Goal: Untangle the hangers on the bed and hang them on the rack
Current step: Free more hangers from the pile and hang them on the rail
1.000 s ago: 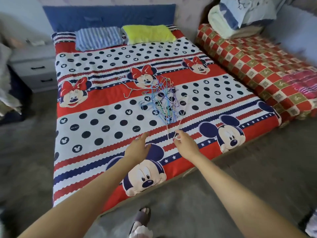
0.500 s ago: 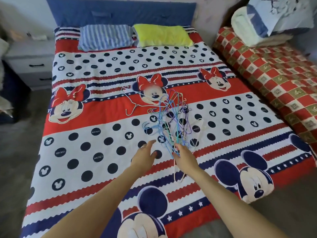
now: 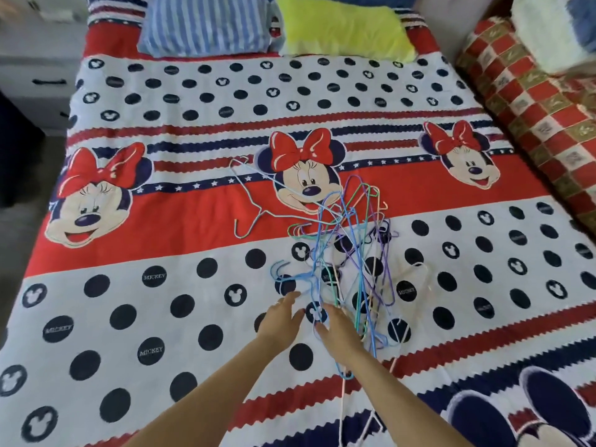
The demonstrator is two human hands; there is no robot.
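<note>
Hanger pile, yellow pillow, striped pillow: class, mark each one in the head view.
hanger pile (image 3: 350, 253): head view, on the crossed wires at its middle.
yellow pillow (image 3: 342, 29): head view, on the middle of its top face.
striped pillow (image 3: 206, 27): head view, on its blue-striped top face.

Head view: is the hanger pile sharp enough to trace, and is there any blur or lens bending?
Head view: hanger pile fairly sharp mid-frame, though the thin wires overlap; the white hanger fades into the white sheet. Top right pillow is blurred; the bed edges bow from the wide lens. Light is even, without glare.
</note>
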